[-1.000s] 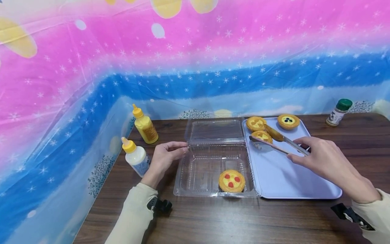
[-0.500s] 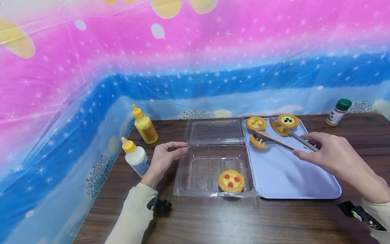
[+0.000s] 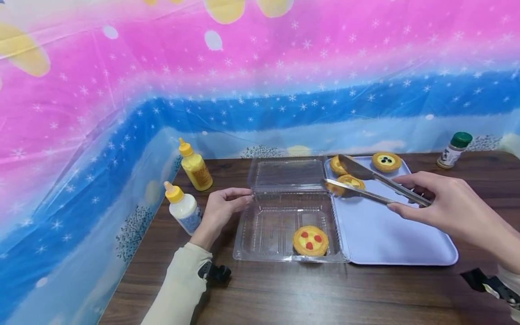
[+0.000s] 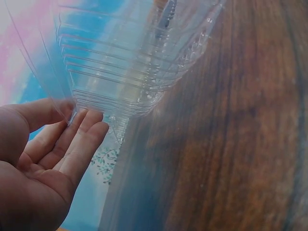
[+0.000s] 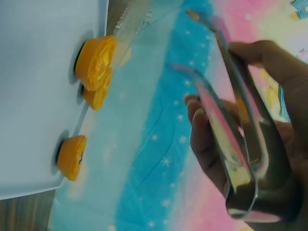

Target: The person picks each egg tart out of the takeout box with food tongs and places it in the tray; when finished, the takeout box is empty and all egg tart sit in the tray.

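Note:
My left hand (image 3: pixel 223 210) pinches the left rim of an opened clear plastic clamshell box (image 3: pixel 268 230). An egg tart with red pieces (image 3: pixel 310 241) lies in its front right corner. Metal tongs (image 3: pixel 400 186) are held in my right hand (image 3: pixel 443 201), their arms spread apart. In the right wrist view, the tongs hang clear of the tarts with nothing between their tips. On the pale tray (image 3: pixel 394 234), a tart with yellow pieces (image 3: pixel 354 181) sits before a similar tart (image 3: pixel 336 165), both partly hidden by the tongs. A tart with dark berries (image 3: pixel 387 161) stands farther right.
A yellow squeeze bottle (image 3: pixel 197 170) and a white bottle with a yellow cap (image 3: pixel 184 211) stand left of the box. A green-capped shaker (image 3: pixel 452 151) is at the back right. A patterned cloth (image 3: pixel 260 108) hangs behind the wooden table (image 3: pixel 284 293).
The front yellow-piece tart tipped onto its side half a second ago and now sits flatter. My right hand has drawn right with the tongs, off the tart. The left hand stays put.

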{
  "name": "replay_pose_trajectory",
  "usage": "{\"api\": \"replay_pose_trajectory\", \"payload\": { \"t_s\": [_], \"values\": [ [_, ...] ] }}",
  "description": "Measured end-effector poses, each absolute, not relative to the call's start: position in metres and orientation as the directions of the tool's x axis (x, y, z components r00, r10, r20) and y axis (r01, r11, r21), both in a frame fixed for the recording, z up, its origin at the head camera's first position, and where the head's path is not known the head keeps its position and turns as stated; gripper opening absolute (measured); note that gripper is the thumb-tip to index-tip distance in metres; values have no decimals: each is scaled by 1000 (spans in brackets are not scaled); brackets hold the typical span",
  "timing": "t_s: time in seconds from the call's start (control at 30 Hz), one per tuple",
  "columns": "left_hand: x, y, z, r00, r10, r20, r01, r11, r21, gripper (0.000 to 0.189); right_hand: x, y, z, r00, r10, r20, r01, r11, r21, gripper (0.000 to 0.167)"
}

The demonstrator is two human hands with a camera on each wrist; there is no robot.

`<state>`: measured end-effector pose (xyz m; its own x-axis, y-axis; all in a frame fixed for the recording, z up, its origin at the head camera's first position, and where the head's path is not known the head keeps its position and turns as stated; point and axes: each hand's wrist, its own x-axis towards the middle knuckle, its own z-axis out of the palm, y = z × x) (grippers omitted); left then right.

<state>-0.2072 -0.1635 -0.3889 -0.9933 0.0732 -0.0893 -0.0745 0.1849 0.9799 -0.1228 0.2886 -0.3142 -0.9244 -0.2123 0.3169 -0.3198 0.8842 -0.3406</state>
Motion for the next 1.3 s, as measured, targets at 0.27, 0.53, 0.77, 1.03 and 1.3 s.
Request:
{"api": "replay_pose_trajectory", "payload": {
  "t_s": [0.27, 0.53, 0.77, 1.03, 1.3],
  "values": [
    [-208, -163, -388, -993, 71, -91, -76, 193, 978, 22, -125, 283, -307, -854, -407, 323, -501, 812, -301, 56],
    [-208, -162, -387, -993, 71, -92, -78, 172, 982, 22, -129, 272, -307, -838, -507, 201, -545, 759, -356, 51],
    [-208, -162, -387, -993, 64, -96, -83, 177, 981, 22, -132, 266, -307, -804, -577, 142, -577, 702, -417, 47],
    [-208, -162, -386, -993, 64, -95, -82, 185, 979, 22, -136, 260, -307, -772, -629, 91, -593, 662, -458, 48],
    [-207, -162, -386, -993, 64, -97, -85, 170, 982, 22, -141, 258, -312, -736, -674, 64, -610, 619, -495, 45]
  ]
}}
